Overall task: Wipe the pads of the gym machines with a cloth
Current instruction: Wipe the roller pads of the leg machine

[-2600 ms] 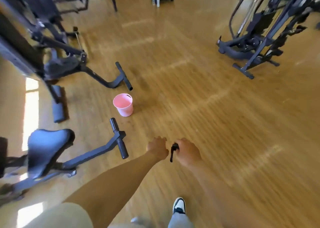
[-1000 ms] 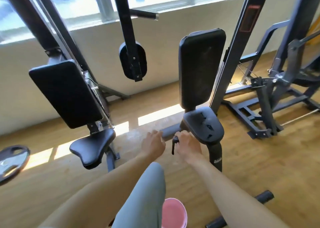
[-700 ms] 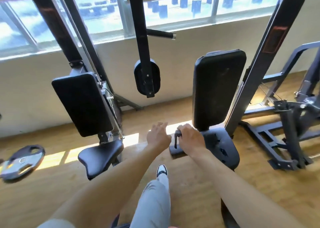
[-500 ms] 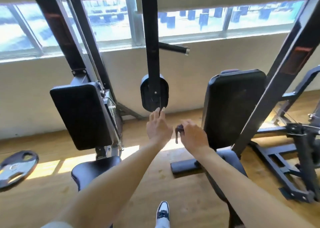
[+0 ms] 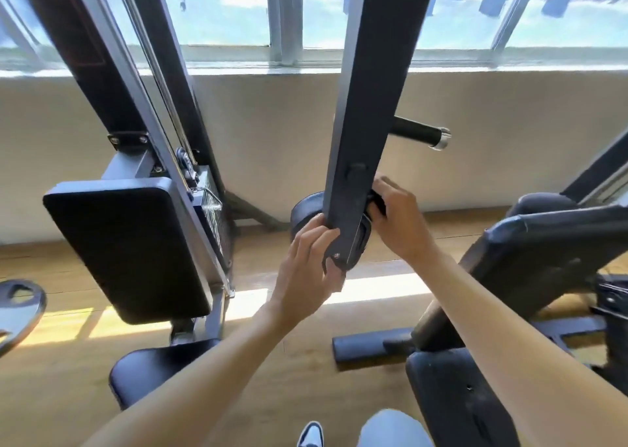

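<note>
A round black pad (image 5: 304, 213) hangs on the lower end of a dark swing arm (image 5: 360, 134) in the middle of the view. My left hand (image 5: 306, 270) grips the pad's lower edge and the arm's tip from the left, fingers curled over it and thumb underneath. My right hand (image 5: 399, 220) reaches in from the right and pinches a small dark cloth (image 5: 375, 205) against the pad's right side. Most of the pad is hidden behind the arm and my hands.
A rectangular black back pad (image 5: 129, 249) with its seat (image 5: 153, 368) stands at the left. Another back pad (image 5: 543, 253) and seat (image 5: 458, 406) are at the right. A weight plate (image 5: 17, 310) lies at the far left; a handle (image 5: 421, 134) sticks out rightward.
I have stepped up to the machine. Both hands rose to the round pad; my left hand went from open to gripping it, and my right brought the dark cloth onto its side.
</note>
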